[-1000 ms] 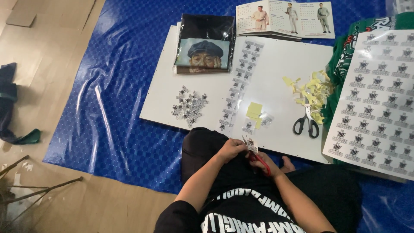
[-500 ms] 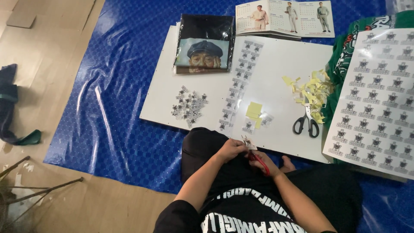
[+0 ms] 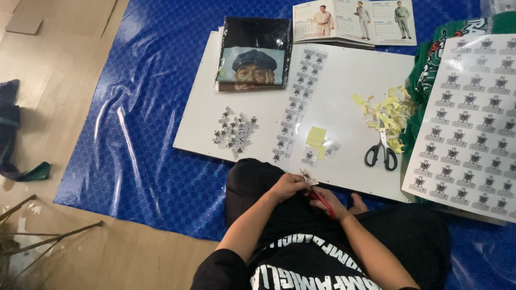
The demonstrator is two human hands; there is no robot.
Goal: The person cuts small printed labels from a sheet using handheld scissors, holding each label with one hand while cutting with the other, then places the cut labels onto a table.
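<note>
scene: a person is sitting cross-legged at the near edge of a white board (image 3: 344, 80) that is lying on a blue plastic sheet (image 3: 156, 134), both hands working together over the lap.
left hand: the left hand (image 3: 287, 187) is pinching a small printed sticker piece (image 3: 308, 177) between thumb and fingertips, fingers curled in on it.
right hand: the right hand (image 3: 328, 200) is gripping red-handled scissors (image 3: 322, 201), fingers clenched around the handles; whether the blades are parted cannot be told at this size.
key relation: the sticker piece is sitting just above and between the two hands, touching the left fingertips and lying right at the tip end of the red-handled scissors; the scissors' long axis is running from the right hand up and leftward toward it, so the left hand is the nearer one.
on the board: a heap of cut stickers (image 3: 235, 132) is lying to the left, a long sticker strip (image 3: 298, 96) is running down the middle, yellow backing scraps (image 3: 388, 114) are piling up on the right beside black-handled scissors (image 3: 380, 153), well apart from both hands.
around: a full sticker sheet (image 3: 473, 123) is lying at the right edge, a folded dark shirt with a portrait print (image 3: 252, 53) and an open calendar (image 3: 355, 21) are lying at the far end.
</note>
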